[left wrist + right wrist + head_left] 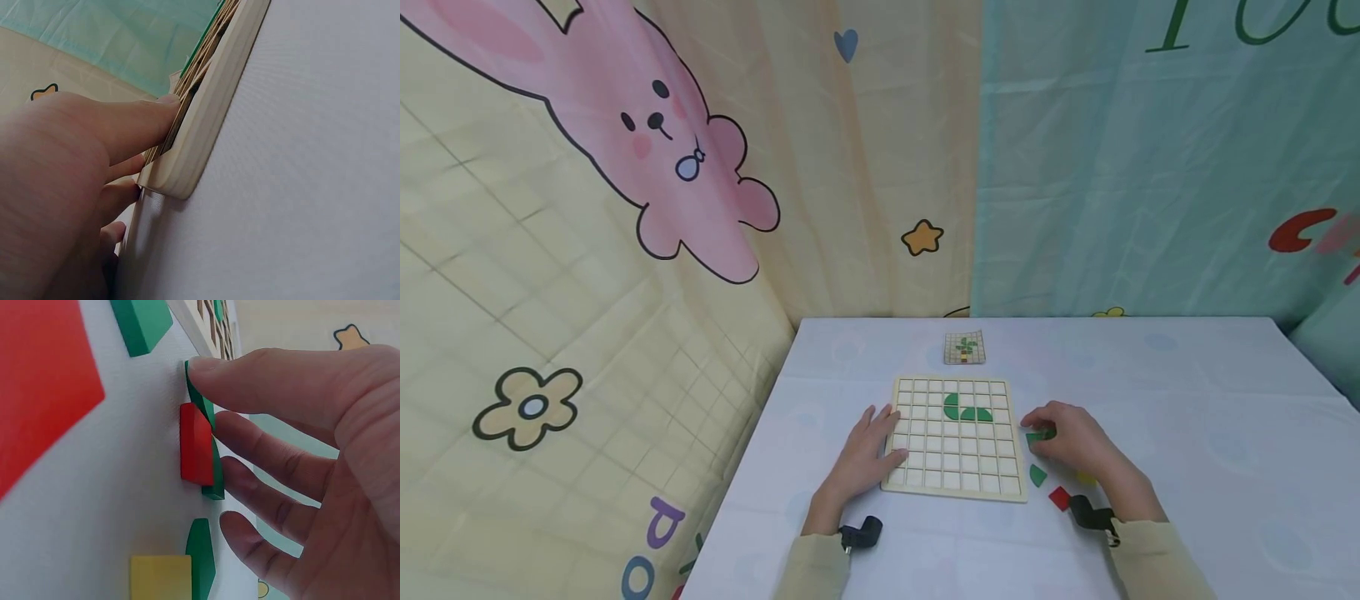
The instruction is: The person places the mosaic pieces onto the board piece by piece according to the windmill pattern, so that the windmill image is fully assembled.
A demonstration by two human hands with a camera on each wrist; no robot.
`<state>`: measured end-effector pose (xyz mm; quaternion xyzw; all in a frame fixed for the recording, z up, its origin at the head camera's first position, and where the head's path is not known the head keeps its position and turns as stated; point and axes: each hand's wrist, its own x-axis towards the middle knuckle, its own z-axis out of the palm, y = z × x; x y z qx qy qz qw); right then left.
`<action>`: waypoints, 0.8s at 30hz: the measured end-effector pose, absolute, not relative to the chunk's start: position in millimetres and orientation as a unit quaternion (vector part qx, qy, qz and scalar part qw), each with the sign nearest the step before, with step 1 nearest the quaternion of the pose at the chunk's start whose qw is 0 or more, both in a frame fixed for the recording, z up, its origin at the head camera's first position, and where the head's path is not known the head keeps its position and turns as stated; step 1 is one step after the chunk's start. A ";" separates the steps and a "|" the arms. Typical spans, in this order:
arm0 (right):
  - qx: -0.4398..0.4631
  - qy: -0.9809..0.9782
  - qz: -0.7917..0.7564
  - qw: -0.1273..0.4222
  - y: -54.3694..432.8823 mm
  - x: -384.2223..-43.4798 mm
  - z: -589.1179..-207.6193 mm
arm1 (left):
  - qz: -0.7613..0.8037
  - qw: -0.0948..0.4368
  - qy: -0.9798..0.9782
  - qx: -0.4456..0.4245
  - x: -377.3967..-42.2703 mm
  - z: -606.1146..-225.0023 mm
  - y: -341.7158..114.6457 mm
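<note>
A wooden grid board (955,495) with white cells lies on the table, holding several green curved pieces (967,413) in its upper part. My left hand (863,454) rests at the board's left edge, fingers extended, the thumb over the rim in the left wrist view. Right of the board, my right hand (1078,437) reaches low over loose pieces, its fingers slightly bent. In the right wrist view, its thumb tip touches a green piece (199,399) on the table. Close by are a red block (196,447) and another green piece (217,476).
A small pattern card (964,347) lies beyond the board. Nearer me than the right fingers are a green piece (1037,475), a red square (1060,498) and a yellow block (161,578), partly hidden by the wrist in the head view. Curtains (880,167) hang behind the table.
</note>
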<state>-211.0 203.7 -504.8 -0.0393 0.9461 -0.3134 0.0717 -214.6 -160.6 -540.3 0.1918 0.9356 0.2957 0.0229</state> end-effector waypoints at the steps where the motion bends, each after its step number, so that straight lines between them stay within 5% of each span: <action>1: -0.041 0.947 -0.310 0.072 204.0 -211.3 -505.3 | 0.296 0.022 0.935 0.192 -214.8 -540.2 -160.8; 24: -0.045 0.946 -0.314 0.065 205.0 -209.3 -507.7 | 0.294 0.021 0.937 0.186 -215.1 -540.7 -160.0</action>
